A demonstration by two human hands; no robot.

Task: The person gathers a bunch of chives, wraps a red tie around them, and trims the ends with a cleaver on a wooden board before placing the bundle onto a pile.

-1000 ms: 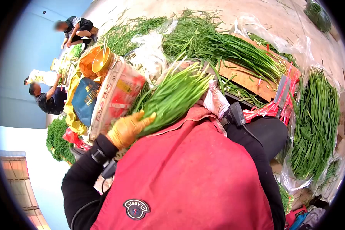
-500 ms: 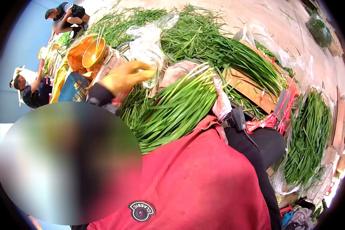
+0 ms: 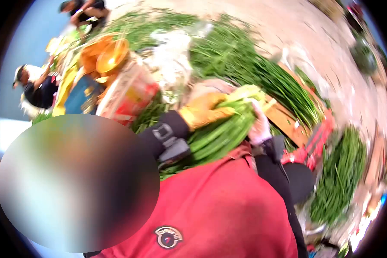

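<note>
A bunch of garlic chives [image 3: 221, 139] lies across my lap on the red apron [image 3: 219, 206], its pale stem ends pointing up and right. My left hand [image 3: 204, 112], in an orange glove, lies over the bunch with thumb and fingers closed round leaves near the pale ends. On the other side, my right hand [image 3: 259, 124], in a whitish-pink glove, holds the bunch by the stem ends. Motion smears the fingertips of both hands. Beyond my right hand, more chives [image 3: 284, 88] rest on a wooden board [image 3: 286, 124].
Red ties and a grey blade-like strip [image 3: 316, 139] lie by my right knee. A chive pile [image 3: 339, 176] on plastic is at far right. A printed box [image 3: 129, 92], orange bowl [image 3: 112, 58] and white plastic bag [image 3: 172, 56] stand left. Two people [image 3: 41, 88] sit at far left.
My left hand has come down and right from above the box onto the chives. My right hand stays at the stem ends. The view has shifted and blurred.
</note>
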